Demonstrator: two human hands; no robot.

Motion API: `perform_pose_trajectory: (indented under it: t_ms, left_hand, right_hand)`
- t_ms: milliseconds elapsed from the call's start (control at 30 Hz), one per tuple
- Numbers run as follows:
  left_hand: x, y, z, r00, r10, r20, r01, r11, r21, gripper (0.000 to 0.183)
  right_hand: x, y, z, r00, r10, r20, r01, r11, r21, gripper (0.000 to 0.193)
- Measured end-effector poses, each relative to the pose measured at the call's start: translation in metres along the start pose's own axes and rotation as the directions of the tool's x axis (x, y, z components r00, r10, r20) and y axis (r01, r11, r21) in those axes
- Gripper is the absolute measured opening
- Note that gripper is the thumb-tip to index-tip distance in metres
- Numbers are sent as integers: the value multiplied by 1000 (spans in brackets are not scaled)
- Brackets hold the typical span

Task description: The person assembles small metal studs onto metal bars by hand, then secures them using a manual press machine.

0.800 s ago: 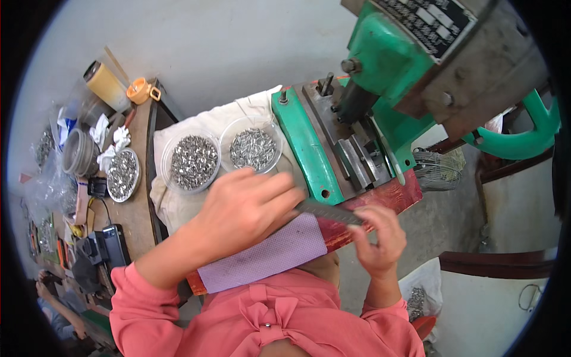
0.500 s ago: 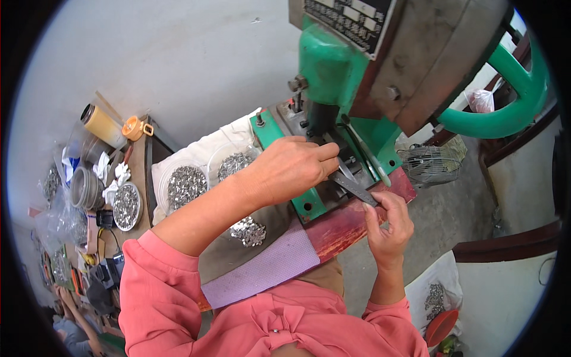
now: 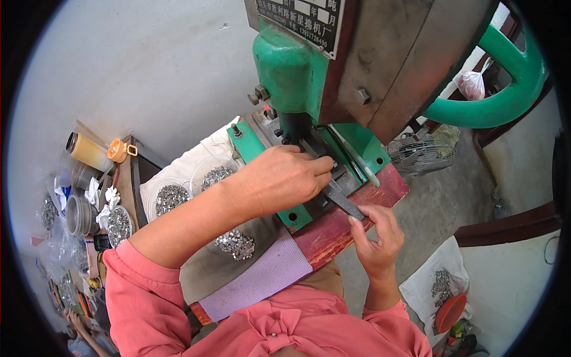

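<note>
Mat (image 3: 256,281): nearest item, in front of the press (image 3: 288,74). Hands apart. Right hand (image 3: 377,237), in front of the press, pinches the near end of the dark strip (image 3: 343,202), which slants up to the press. Left hand (image 3: 284,178), at the press, covers the strip's far end; its grip cannot be confirmed. Two bowls (image 3: 215,161) of metal bits stand left of the press.

On my feed I can make out rows of white characters, some digits and white blank boxes on the black nameplate (image 3: 304,25) fixed to the green-and-grey press (image 3: 284,66).
</note>
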State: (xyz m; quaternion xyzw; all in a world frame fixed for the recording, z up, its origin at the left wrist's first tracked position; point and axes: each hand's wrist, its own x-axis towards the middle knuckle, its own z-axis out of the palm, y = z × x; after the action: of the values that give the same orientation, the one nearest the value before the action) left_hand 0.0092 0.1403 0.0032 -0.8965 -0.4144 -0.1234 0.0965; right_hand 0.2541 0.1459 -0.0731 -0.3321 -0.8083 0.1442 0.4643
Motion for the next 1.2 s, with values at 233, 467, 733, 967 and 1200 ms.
perform_pose_trajectory:
  t_ms: [233,467,733,967,1200]
  left_hand:
    - [9,2,3,999,46,-2,-46,999,-16,9]
    - [16,6,2,996,63,56,-61,998,-30,9]
    - [23,15,-3,978,75,196,-86,995,49,10]
    - [4,24,-2,981,-39,190,26,997,71,17]
    - [-27,40,25,994,-102,42,99,993,68,60]
  right_hand:
    - [-8,-5,-5,999,18,-30,-18,1000,2,26]
    - [-15,-10,-7,998,61,-27,-60,998,32,26]
    - [-20,-10,-2,993,105,-54,-101,993,62,26]
    - [-16,-9,6,993,115,-28,-112,990,85,26]
    - [-9,-8,11,990,144,10,-144,986,82,27]
